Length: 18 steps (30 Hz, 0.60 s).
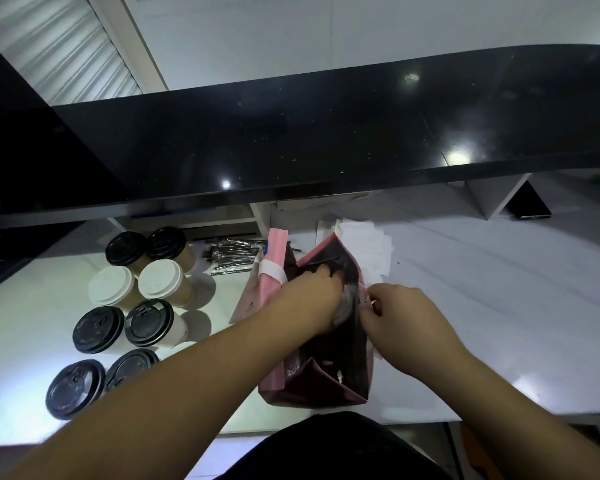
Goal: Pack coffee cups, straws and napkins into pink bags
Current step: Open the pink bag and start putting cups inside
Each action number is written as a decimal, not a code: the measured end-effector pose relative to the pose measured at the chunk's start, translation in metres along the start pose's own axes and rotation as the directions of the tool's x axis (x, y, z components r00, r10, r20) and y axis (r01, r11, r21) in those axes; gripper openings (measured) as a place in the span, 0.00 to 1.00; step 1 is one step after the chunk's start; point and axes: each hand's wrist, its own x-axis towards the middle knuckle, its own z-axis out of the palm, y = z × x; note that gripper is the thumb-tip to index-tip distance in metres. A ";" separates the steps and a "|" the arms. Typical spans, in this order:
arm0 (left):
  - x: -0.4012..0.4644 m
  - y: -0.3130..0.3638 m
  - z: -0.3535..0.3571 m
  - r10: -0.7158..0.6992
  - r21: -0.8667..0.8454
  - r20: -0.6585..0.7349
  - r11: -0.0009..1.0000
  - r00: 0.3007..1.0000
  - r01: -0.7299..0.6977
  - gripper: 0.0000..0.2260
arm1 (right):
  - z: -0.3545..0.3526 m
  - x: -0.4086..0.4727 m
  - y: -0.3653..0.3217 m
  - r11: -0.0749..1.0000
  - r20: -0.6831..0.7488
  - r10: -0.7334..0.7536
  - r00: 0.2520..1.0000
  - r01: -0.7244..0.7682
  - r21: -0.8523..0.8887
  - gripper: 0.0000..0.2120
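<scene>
The left hand (314, 299) reaches down into the open pink bag (326, 341), fingers curled over a cup lid (345, 304) inside, while the right hand (400, 315) pinches the bag's right rim. A banded bundle of flat pink bags (274, 268) leans just left, its small printed mark too blurred to read. Beyond lie black straws (234, 254) and white napkins (368, 244); eight lidded coffee cups (153, 292) stand on the white counter (499, 306).

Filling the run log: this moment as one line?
left hand: in open bag | right hand: pinching bag rim | cups: left
</scene>
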 end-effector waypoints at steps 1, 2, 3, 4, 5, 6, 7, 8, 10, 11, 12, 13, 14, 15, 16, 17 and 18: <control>0.000 -0.002 0.004 -0.006 -0.020 0.022 1.000 1.000 0.006 0.33 | 0.000 0.000 0.000 1.000 -0.001 0.004 1.000 -0.004 0.000 0.13; 0.000 -0.003 0.008 -0.015 -0.045 0.045 0.999 0.999 0.017 0.34 | 0.000 0.000 0.000 1.000 0.000 0.009 1.000 -0.009 0.000 0.13; 0.001 -0.004 0.012 -0.025 -0.063 0.064 0.998 0.998 0.029 0.35 | 0.000 0.000 -0.001 1.000 -0.002 0.012 1.000 -0.012 0.002 0.13; 0.003 -0.005 0.015 -0.034 -0.072 0.077 0.997 0.996 0.039 0.36 | 0.001 0.000 -0.002 1.000 -0.005 0.012 1.000 -0.012 0.004 0.13; 0.005 -0.005 0.018 -0.042 -0.072 0.086 0.996 0.995 0.048 0.37 | 0.001 0.000 -0.003 1.000 -0.009 0.010 1.000 -0.010 0.003 0.13; 0.008 -0.005 0.020 -0.047 -0.069 0.094 0.996 0.994 0.054 0.37 | 0.002 -0.001 -0.004 1.000 -0.008 0.008 1.000 -0.008 -0.002 0.13; 0.011 -0.004 0.022 -0.053 -0.066 0.106 0.996 0.993 0.061 0.38 | 0.002 -0.001 -0.005 1.000 -0.008 0.007 1.000 -0.007 -0.007 0.13; 0.014 -0.004 0.024 -0.060 -0.066 0.122 0.995 0.991 0.069 0.39 | 0.002 -0.001 -0.005 1.000 -0.006 0.006 1.000 -0.006 -0.007 0.14; 0.018 -0.003 0.029 -0.068 -0.068 0.133 0.995 0.989 0.077 0.40 | 0.003 -0.001 -0.007 1.000 -0.003 0.003 1.000 -0.003 -0.001 0.15; 0.019 -0.002 0.031 -0.069 -0.066 0.127 0.995 0.990 0.078 0.39 | 0.004 -0.002 -0.008 1.000 -0.001 0.002 1.000 -0.002 0.000 0.15; 0.020 -0.003 0.032 -0.070 -0.059 0.116 0.995 0.991 0.077 0.38 | 0.005 -0.002 -0.009 1.000 -0.002 0.003 1.000 -0.003 0.000 0.15; 0.019 -0.003 0.031 -0.072 -0.049 0.107 0.996 0.992 0.078 0.38 | 0.006 -0.002 -0.010 1.000 -0.007 0.005 1.000 -0.005 -0.001 0.14; 0.018 -0.004 0.030 -0.076 -0.038 0.106 0.996 0.991 0.081 0.38 | 0.006 -0.002 -0.010 1.000 -0.016 0.007 1.000 -0.007 -0.004 0.14; 0.016 -0.003 0.028 -0.084 -0.026 0.116 0.996 0.990 0.087 0.38 | 0.006 -0.002 -0.010 1.000 -0.027 0.007 1.000 -0.008 -0.006 0.14; 0.012 -0.003 0.024 -0.092 -0.020 0.133 0.995 0.987 0.096 0.39 | 0.006 -0.002 -0.011 1.000 -0.040 0.008 0.999 -0.009 -0.005 0.14; 0.008 -0.001 0.020 -0.099 -0.027 0.146 0.994 0.984 0.104 0.39 | 0.006 -0.003 -0.011 1.000 -0.050 0.009 0.999 -0.009 -0.002 0.14; 0.002 0.001 0.013 -0.100 -0.046 0.146 0.993 0.984 0.107 0.38 | 0.006 -0.003 -0.011 1.000 -0.054 0.008 0.999 -0.008 0.000 0.14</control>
